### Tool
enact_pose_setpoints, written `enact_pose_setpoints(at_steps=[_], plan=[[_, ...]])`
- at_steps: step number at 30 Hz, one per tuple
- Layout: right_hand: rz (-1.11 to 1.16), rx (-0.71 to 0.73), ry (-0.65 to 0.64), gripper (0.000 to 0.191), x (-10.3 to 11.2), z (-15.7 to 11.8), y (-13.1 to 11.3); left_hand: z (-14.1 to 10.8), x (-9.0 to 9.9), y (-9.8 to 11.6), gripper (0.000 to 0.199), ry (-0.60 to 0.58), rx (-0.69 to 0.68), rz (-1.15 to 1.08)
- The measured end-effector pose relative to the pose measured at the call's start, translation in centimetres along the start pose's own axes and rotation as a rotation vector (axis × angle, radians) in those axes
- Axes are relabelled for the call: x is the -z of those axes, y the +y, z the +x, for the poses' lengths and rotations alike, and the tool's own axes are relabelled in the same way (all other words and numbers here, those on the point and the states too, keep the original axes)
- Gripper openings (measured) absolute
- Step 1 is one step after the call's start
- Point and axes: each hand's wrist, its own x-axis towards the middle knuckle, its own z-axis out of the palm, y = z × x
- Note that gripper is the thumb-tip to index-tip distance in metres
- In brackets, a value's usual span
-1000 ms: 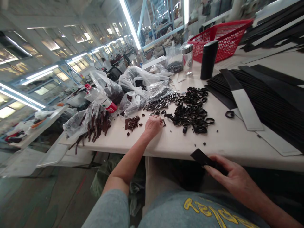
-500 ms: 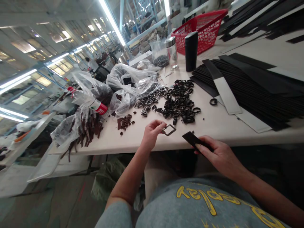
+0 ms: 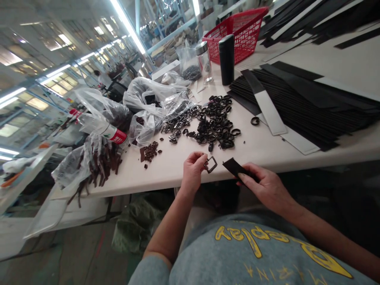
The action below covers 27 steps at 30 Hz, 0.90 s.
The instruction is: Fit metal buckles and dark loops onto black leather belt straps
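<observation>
Between the thumb and fingers of my left hand (image 3: 194,168) is a square metal buckle (image 3: 211,164), held above the table's front edge. My right hand (image 3: 263,183) is closed around a dark leather strap (image 3: 233,166), whose flat end points toward the buckle. A small gap separates strap and buckle. Just beyond my hands lies a heap of black strap loops (image 3: 215,130). Several metal buckles (image 3: 181,120) are piled to the left of it. Farther left sit small brown rings (image 3: 151,151). The part of the strap inside my right palm is hidden.
A stack of dark straps (image 3: 297,103) covers the right side of the table (image 3: 172,170). Behind stand a black flask (image 3: 227,61), a glass jar (image 3: 204,65) and a red basket (image 3: 249,35). Plastic bags (image 3: 154,93), a bottle (image 3: 114,133) and brown strips (image 3: 102,160) lie at the left.
The buckle has been turned to stand more upright in my left hand. Strap and buckle are slightly closer together. The whole view has shifted a little, with the table contents appearing farther left.
</observation>
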Motion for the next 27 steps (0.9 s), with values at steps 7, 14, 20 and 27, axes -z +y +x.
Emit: enact_pose_setpoints(at_steps=[7,14,20,27], plan=[[-0.038,0.048,-0.223,0.020,-0.6,-0.7,-0.2,0.2,0.8,0.2,0.037,0.025,-0.003,-0.033],[-0.171,0.083,-0.282,0.020,-1.8,-0.8,-0.7,-0.3,0.9,0.0,0.020,0.009,-0.298,0.230],[-0.206,0.077,-0.203,0.023,-2.1,-0.1,-0.2,-1.2,0.4,-0.2,0.015,-0.048,-0.356,0.270],[-0.156,0.084,-0.104,0.022,-1.4,0.3,0.2,-2.3,0.4,-0.5,0.014,-0.084,-0.154,0.192]])
